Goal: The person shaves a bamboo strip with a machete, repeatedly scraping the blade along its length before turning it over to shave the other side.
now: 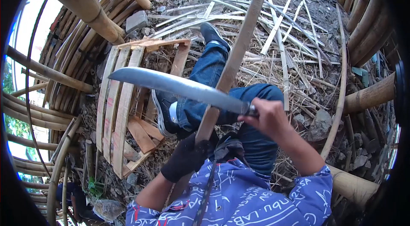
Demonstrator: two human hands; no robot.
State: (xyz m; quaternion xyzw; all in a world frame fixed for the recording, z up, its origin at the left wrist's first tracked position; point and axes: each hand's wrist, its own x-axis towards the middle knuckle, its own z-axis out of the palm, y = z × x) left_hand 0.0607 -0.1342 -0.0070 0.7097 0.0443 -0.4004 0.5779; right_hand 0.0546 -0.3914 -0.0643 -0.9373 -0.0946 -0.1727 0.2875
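Nearest of all, the blue shirt, covered in white lettering: "LAB" reads out across the front, "NSA" shows on it too, and the rest curves away too far to make out. Just beyond the shirt, here's the left hand in a black glove, palm side hidden, fingers closed round the lower part of a long wooden slat. The slat slants up and away between the legs, in blue jeans. Over on the right, the right hand, bare, wrist bent inward, grips the dark handle of a big knife; its blade spans the slat, tip pointing left, though whether steel meets wood I cannot tell. No lettering can be made out on the blade. Out past the left shoe, a slatted wooden crate lies tilted, with faint red marks too blurred to read. Farther off, pale split strips crisscross on the littered ground, near a grey block, and thick bamboo poles frame the sides.
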